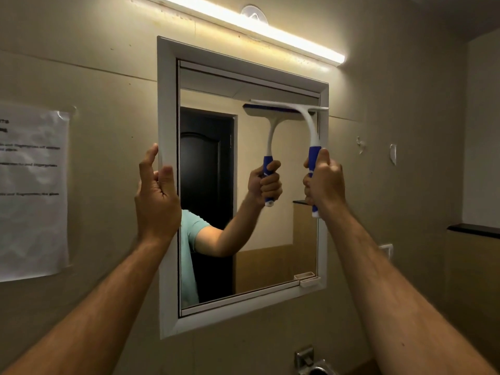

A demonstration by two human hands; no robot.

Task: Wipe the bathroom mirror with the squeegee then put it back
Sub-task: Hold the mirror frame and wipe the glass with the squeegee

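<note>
The white-framed bathroom mirror [169, 185] hangs on the beige wall in front of me. My right hand [326, 181] is shut on the blue grip of a white and blue squeegee [311, 131]. Its blade lies against the glass at the upper right, just under the top of the frame. My left hand [157, 196] rests on the mirror's left frame edge, thumb and fingers touching it. The glass reflects the squeegee, an arm, a teal sleeve and a dark door.
A lit tube lamp [257, 25] runs above the mirror. A printed paper sheet [32, 190] is taped to the wall at left. A metal fitting [311, 361] sits below the mirror. A dark ledge [473, 230] juts out at right.
</note>
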